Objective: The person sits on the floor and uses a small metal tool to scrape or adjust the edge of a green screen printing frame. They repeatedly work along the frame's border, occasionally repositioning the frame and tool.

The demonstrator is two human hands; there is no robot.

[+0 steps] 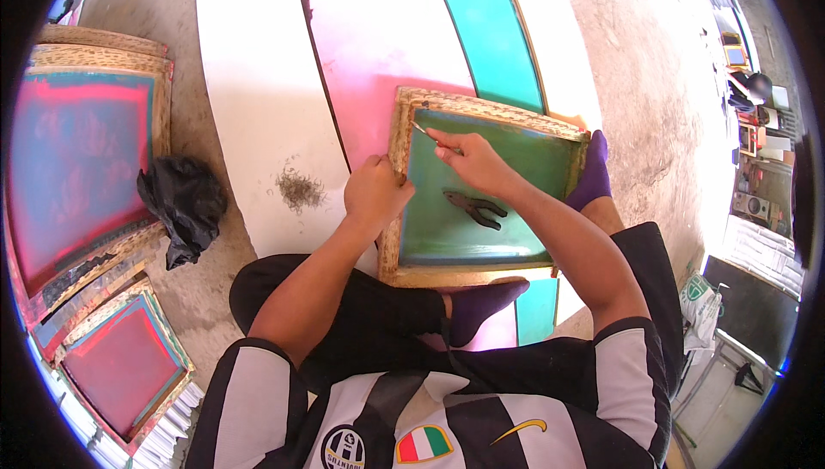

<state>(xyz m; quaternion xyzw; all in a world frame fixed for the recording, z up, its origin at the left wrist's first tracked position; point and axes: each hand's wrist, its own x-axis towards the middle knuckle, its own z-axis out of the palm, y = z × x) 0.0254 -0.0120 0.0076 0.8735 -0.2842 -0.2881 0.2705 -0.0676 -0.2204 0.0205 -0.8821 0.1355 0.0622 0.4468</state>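
Observation:
A wooden screen-printing frame point(490, 106) with green mesh lies tilted across my lap and feet. My left hand point(375, 193) is closed round its left bar, thumb over the inner edge. In my right hand point(471, 160) is a slim screwdriver point(419, 129) with a metal shaft and a reddish handle, mostly covered by my fingers. Its tip is at the frame's upper left corner, close to the wood; whether it touches cannot be told. Dark-handled pliers point(475, 209) rest on the mesh below my right hand.
A scatter of small dark bits point(299, 190) lies on the white board point(249, 108) left of the frame. Further left are a black plastic bag point(182, 207) and several more printing frames point(161, 130). My purple-socked foot point(593, 168) is at the frame's right edge.

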